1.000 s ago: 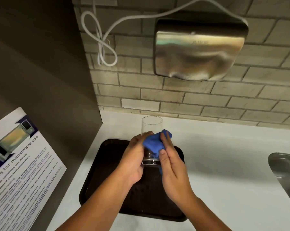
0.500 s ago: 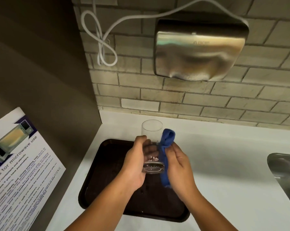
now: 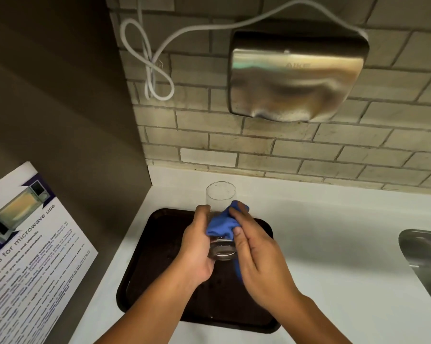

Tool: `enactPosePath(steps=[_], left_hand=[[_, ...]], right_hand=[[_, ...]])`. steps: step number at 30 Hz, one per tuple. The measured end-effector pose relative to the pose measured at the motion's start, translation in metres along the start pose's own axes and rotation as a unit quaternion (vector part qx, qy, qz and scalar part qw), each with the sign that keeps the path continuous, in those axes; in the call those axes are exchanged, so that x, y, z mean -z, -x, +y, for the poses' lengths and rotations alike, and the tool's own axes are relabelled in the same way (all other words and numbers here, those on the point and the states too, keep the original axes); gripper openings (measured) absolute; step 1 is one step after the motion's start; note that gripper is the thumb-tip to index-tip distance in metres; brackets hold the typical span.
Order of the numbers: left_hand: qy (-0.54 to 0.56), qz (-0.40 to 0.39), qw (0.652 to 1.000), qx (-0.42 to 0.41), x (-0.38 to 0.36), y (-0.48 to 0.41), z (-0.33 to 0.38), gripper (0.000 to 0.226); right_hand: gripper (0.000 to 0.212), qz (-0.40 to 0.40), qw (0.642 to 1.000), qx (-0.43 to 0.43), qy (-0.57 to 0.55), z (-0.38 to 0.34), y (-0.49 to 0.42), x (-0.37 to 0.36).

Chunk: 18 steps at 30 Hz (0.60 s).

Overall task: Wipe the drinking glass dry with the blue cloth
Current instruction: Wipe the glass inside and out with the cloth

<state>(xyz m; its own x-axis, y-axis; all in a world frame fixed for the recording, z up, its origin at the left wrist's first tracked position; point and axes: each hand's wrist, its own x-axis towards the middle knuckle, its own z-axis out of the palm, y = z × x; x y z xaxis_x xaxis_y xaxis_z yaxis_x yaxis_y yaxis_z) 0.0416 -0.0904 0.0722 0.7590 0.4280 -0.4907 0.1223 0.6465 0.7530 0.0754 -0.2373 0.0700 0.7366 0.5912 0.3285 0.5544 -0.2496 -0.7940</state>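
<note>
The left hand [image 3: 197,247] is gripping the lower half of the drinking glass [image 3: 220,219], fingers closed round it, while the right hand [image 3: 256,256] is pinching the blue cloth [image 3: 220,225] shut against the near side of the glass, so the wiping is looking midway, with the rim above the fingers not yet covered. Below the fingers a dark tray [image 3: 159,256] is lying on the white desk [image 3: 333,232], a sink [image 3: 425,256] is sitting well right, a hand dryer [image 3: 296,75] is hanging beyond, and nothing is blocking the work.
</note>
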Motion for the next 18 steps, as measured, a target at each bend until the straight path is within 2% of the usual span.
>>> enactPosePath(steps=[2,4,7,9,11,15,16,18], left_hand=[[-0.006,-0.002,1.000,0.001,-0.002,0.001,-0.002,0.054],[-0.008,-0.025,1.000,0.007,-0.003,0.004,-0.001,0.062],[0.020,-0.073,0.997,0.016,0.001,0.005,-0.001,0.068],[0.075,-0.095,0.993,0.016,0.006,0.003,-0.002,0.056],[0.114,-0.082,0.990,0.017,0.010,0.000,-0.004,0.047],[0.066,-0.061,0.996,-0.018,0.013,-0.003,-0.014,0.041],[0.041,-0.046,0.998,-0.026,0.012,-0.001,-0.016,0.042],[-0.011,-0.015,0.998,-0.059,0.008,0.001,-0.021,0.068]], right_hand=[[0.046,0.009,1.000,-0.014,-0.020,0.001,-0.006,0.004],[0.043,0.025,0.994,-0.049,-0.093,0.004,-0.009,0.006],[0.039,0.081,0.963,-0.122,-0.227,0.008,-0.007,0.002],[0.042,0.126,0.926,-0.190,-0.299,0.009,-0.003,-0.004],[0.046,0.158,0.884,-0.253,-0.361,0.011,0.003,-0.013],[0.034,0.140,0.793,-0.338,-0.487,0.005,0.015,-0.029],[0.034,0.133,0.775,-0.346,-0.512,0.002,0.014,-0.029],[0.037,0.108,0.751,-0.362,-0.541,-0.004,0.009,-0.024]])
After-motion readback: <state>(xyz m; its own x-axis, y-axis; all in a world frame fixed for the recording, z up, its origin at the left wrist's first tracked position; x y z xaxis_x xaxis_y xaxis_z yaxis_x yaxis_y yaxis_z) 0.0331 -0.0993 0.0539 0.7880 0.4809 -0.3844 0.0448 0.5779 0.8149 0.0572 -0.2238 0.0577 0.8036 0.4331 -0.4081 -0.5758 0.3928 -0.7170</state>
